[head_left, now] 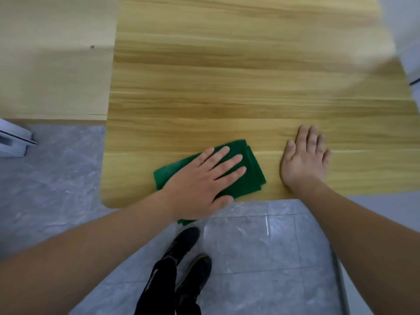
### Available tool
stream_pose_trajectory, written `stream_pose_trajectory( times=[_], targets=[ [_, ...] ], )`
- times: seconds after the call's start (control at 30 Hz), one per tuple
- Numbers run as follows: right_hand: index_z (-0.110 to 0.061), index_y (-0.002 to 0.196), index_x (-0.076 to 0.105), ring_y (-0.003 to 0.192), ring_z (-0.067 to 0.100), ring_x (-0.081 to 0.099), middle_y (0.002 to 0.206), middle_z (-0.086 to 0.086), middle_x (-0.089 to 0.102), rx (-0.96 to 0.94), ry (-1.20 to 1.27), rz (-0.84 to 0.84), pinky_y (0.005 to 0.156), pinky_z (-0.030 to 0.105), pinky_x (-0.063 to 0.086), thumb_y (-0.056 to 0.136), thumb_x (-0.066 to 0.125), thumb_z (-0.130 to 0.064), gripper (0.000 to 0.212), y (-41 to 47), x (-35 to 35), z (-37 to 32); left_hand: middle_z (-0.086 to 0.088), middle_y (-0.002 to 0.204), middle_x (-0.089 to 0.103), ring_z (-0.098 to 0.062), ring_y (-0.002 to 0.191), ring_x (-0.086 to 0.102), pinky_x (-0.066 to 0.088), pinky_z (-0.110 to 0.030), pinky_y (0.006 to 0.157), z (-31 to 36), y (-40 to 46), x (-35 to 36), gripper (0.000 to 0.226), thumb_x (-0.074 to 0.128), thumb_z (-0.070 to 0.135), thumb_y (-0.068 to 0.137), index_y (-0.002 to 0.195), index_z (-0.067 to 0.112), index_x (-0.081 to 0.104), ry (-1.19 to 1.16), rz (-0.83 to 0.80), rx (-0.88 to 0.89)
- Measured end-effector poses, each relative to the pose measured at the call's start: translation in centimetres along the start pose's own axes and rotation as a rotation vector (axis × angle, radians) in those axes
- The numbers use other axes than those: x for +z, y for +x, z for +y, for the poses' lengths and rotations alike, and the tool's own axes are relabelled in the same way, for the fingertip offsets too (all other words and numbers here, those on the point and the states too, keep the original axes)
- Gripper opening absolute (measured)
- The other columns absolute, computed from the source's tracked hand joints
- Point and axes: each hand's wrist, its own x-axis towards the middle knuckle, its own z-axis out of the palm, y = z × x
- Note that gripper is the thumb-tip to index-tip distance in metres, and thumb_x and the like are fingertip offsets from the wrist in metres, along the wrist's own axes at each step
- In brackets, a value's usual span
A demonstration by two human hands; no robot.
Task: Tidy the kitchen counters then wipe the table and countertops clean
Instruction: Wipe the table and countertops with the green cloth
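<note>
Green and folded into several layers, the cloth [247, 171] lies flat on the wooden table [227, 76], close to the near edge, with 1 corner hanging over that edge toward the floor. The person's left hand [204, 180] is laid palm-down on top of it, fingers [229, 161] spread and extended rather than curled around the fabric, so it is pressing the cloth against the tabletop, not pinching or gripping it. The thumb sits at the cloth's near side, by the table's edge.

Just to the right of the cloth, apart from it, the right hand [305, 160] rests flat on bare wood, palm down, fingers loosely together and pointing away from the person; it holds nothing. Both forearms are bare and reach in from the lower corners of the view.

The table has light yellowish wood grain running left to right and a rounded near-left corner. Below the edge, 2 dark shoes [188, 260] and a dark trouser leg [159, 289] stand on grey marbled floor tiles [261, 246]. A pale beige wall [54, 64] runs along the left side, and a white object [13, 142] sits at the far left, too cropped to identify.
</note>
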Motion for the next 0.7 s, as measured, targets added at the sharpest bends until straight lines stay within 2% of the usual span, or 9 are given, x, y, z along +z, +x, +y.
stream_pose_trajectory(
  times=[0.07, 0.13, 0.2, 0.3, 0.4, 0.47, 0.57, 0.63, 0.7],
  targets=[
    [-0.024, 0.155, -0.003, 0.149, 0.024, -0.009, 0.162, 0.0, -0.01, -0.002, 0.015, 0.012, 0.119, 0.048, -0.005, 0.102, 0.011, -0.04, 0.056, 0.1, 0.2, 0.1, -0.001, 0.165, -0.001, -0.025, 0.151, -0.009, 0.0, -0.048, 0.122, -1.3, 0.2, -0.3, 0.068, 0.016, 0.059, 0.101, 0.158, 0.024, 0.004, 0.054, -0.036, 0.103],
    [-0.023, 0.155, -0.003, 0.148, 0.024, -0.01, 0.162, 0.0, -0.01, -0.008, 0.023, 0.016, 0.119, 0.048, -0.006, 0.102, 0.011, -0.039, 0.056, 0.1, 0.3, 0.1, 0.001, 0.164, -0.005, -0.022, 0.151, -0.011, -0.004, -0.046, 0.122, -3.9, 1.7, -1.1, 0.068, 0.015, 0.058, 0.099, 0.157, 0.027, 0.0, 0.109, -0.017, 0.127],
    [-0.023, 0.155, -0.001, 0.149, 0.024, -0.01, 0.162, 0.0, -0.009, -0.012, 0.033, 0.023, 0.119, 0.049, -0.006, 0.102, 0.011, -0.039, 0.056, 0.1, 0.3, 0.1, 0.002, 0.164, -0.007, -0.02, 0.151, -0.012, -0.008, -0.045, 0.121, -6.7, 3.9, -2.3, 0.068, 0.013, 0.058, 0.098, 0.157, 0.028, -0.003, 0.12, -0.007, -0.009],
    [-0.023, 0.155, -0.001, 0.149, 0.024, -0.01, 0.162, 0.0, -0.008, -0.019, 0.03, 0.037, 0.119, 0.048, -0.005, 0.103, 0.011, -0.039, 0.056, 0.1, 0.4, 0.1, 0.0, 0.165, -0.007, -0.021, 0.151, -0.011, -0.006, -0.046, 0.122, -8.8, 7.1, -3.4, 0.067, 0.016, 0.055, 0.1, 0.157, 0.027, -0.003, 0.026, 0.032, -0.319],
    [-0.023, 0.155, 0.001, 0.149, 0.024, -0.009, 0.162, 0.002, -0.007, -0.034, 0.038, 0.046, 0.119, 0.047, -0.006, 0.103, 0.012, -0.039, 0.056, 0.3, 0.3, 0.4, -0.001, 0.165, -0.007, -0.025, 0.151, -0.01, -0.003, -0.047, 0.122, -7.6, 8.7, -3.0, 0.065, 0.016, 0.055, 0.1, 0.157, 0.03, -0.002, -0.023, 0.08, -0.43],
    [-0.023, 0.155, 0.002, 0.149, 0.024, -0.009, 0.162, 0.002, -0.006, -0.041, 0.055, 0.033, 0.119, 0.046, -0.007, 0.103, 0.014, -0.04, 0.056, 0.2, 0.3, 0.6, -0.001, 0.165, -0.009, -0.026, 0.15, -0.012, -0.004, -0.046, 0.122, -5.2, 8.4, -2.5, 0.063, 0.014, 0.057, 0.099, 0.156, 0.034, -0.003, -0.038, 0.059, -0.333],
    [-0.024, 0.155, 0.008, 0.149, 0.025, -0.006, 0.163, 0.003, -0.002, -0.068, 0.083, 0.024, 0.119, 0.045, -0.006, 0.103, 0.019, -0.04, 0.056, 0.3, -0.1, 0.8, -0.001, 0.164, -0.007, -0.027, 0.15, -0.013, -0.003, -0.047, 0.122, -0.6, 6.4, -1.3, 0.061, 0.011, 0.057, 0.1, 0.156, 0.036, 0.002, -0.02, 0.043, -0.045],
    [-0.023, 0.155, 0.011, 0.149, 0.025, -0.004, 0.163, 0.004, 0.001, -0.089, 0.1, 0.004, 0.118, 0.044, -0.004, 0.104, 0.022, -0.039, 0.055, 0.5, -0.6, 1.4, -0.001, 0.164, -0.002, -0.029, 0.15, -0.012, -0.002, -0.048, 0.122, 1.8, 4.6, -0.5, 0.059, 0.013, 0.055, 0.102, 0.156, 0.034, 0.006, 0.022, 0.0, 0.156],
    [-0.023, 0.155, 0.014, 0.149, 0.024, -0.002, 0.162, 0.003, 0.003, -0.139, 0.104, -0.029, 0.119, 0.043, -0.002, 0.104, 0.024, -0.037, 0.053, 0.6, -1.1, 2.1, -0.001, 0.165, 0.003, -0.027, 0.151, -0.009, 0.001, -0.048, 0.122, 2.3, 3.2, -0.1, 0.057, 0.02, 0.051, 0.104, 0.156, 0.032, 0.012, 0.037, -0.04, 0.276]
  ],
)
